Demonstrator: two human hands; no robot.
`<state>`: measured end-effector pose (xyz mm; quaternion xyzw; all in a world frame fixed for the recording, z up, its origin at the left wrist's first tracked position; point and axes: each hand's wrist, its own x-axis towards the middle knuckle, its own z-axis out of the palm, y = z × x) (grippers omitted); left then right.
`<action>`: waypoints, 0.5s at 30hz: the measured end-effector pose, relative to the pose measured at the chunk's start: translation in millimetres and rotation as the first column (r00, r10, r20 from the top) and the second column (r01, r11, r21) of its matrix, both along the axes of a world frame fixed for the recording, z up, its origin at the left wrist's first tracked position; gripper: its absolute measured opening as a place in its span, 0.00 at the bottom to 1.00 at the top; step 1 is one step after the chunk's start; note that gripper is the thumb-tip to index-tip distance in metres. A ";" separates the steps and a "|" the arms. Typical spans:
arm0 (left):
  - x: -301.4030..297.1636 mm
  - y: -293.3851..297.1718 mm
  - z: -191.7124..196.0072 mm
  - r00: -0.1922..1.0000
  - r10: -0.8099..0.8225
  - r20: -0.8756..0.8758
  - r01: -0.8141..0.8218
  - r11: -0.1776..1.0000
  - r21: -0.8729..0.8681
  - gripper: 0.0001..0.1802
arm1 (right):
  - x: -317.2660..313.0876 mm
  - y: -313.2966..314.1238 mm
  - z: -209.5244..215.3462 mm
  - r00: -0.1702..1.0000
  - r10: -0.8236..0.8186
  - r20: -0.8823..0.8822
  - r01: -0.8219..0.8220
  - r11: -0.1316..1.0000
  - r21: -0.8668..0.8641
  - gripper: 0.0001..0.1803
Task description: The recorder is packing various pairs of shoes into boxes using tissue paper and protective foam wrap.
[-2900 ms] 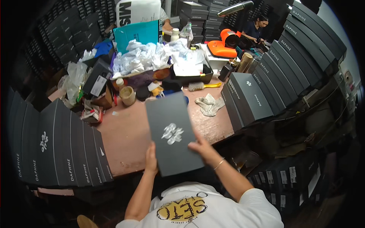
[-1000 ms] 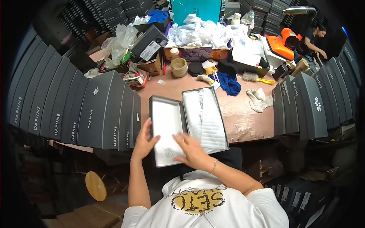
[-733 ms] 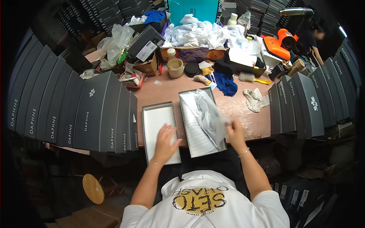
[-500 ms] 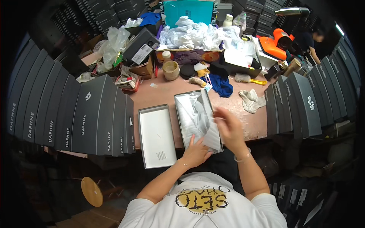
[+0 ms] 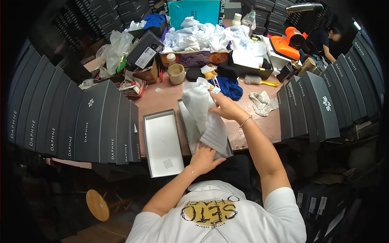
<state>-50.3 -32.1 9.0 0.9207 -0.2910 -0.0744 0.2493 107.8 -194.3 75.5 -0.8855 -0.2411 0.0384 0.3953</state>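
Note:
An open dark shoe box [image 5: 187, 128] lies on the table before me. A white packing sheet [image 5: 198, 103] rises out of it, bunched at its far end and draped to the near end. Whatever lies beneath the sheet is hidden. My right hand [image 5: 227, 107] grips the sheet's right edge between thumb and fingers. At the box's near end, my left hand [image 5: 203, 158] rests with fingertips against the sheet's lower part, thumb stretched out. Left of the box is the lid [image 5: 161, 137], its white inside facing up.
Dark shoe boxes stand in rows at left [image 5: 97, 125] and right [image 5: 320, 109]. Beyond the box are a jar [image 5: 176, 74], a blue cloth [image 5: 229, 88], a yellow-handled brush [image 5: 261, 81], a white glove [image 5: 263, 103] and a carton of crumpled paper [image 5: 194, 60]. A co-worker [image 5: 324, 42] is at far right.
My right hand has moved left and away from me and taken hold of the packing sheet, which now stands raised above the box. My left hand stays at the near end.

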 end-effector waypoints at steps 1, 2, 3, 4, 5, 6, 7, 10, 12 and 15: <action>-0.9 -5.9 5.1 0.987 -0.009 -0.159 0.024 0.995 0.097 0.35 | 8.9 -12.3 -36.7 0.994 0.112 -0.003 -0.112 0.994 -0.011 0.26; -0.2 -3.7 4.1 0.997 0.006 -0.077 -0.003 0.999 0.043 0.34 | -1.4 4.1 -24.1 0.998 0.056 -0.039 -0.065 0.963 -0.263 0.24; -3.9 -2.3 -0.8 1.000 0.021 0.003 -0.021 1.000 -0.013 0.33 | -3.5 22.1 -24.7 0.989 0.082 -0.126 -0.126 0.910 -0.394 0.27; -5.9 -0.8 -4.4 0.997 0.034 0.076 -0.029 0.997 -0.068 0.32 | -5.2 37.0 -30.4 0.971 0.089 -0.221 -0.193 0.839 -0.509 0.29; -6.3 0.6 -2.4 0.999 0.020 0.044 -0.019 1.000 -0.018 0.31 | -8.2 47.1 -39.1 0.981 0.090 -0.169 -0.161 0.867 -0.472 0.29; -6.0 -0.3 2.1 0.999 0.022 -0.047 -0.022 1.000 -0.003 0.31 | -11.7 54.0 -49.5 0.990 0.081 -0.119 -0.125 0.894 -0.431 0.28; -3.8 -2.2 8.1 0.990 0.027 -0.137 -0.025 1.000 0.012 0.30 | -12.2 59.7 -58.8 0.995 0.067 -0.069 -0.089 0.917 -0.388 0.28; -3.8 -5.2 10.1 0.991 -0.012 -0.133 0.012 1.000 -0.002 0.28 | 1.2 64.5 -77.1 0.992 0.075 0.102 -0.045 0.962 -0.270 0.26; -2.8 -1.4 1.5 0.999 -0.020 0.043 0.021 0.999 -0.032 0.28 | -10.3 61.4 -56.0 0.970 -0.115 0.212 0.096 0.991 0.098 0.24; -5.7 5.2 -11.1 0.997 -0.023 0.078 0.024 1.000 -0.011 0.26 | -18.6 -0.9 -8.1 0.788 -0.430 0.440 0.254 0.879 0.405 0.16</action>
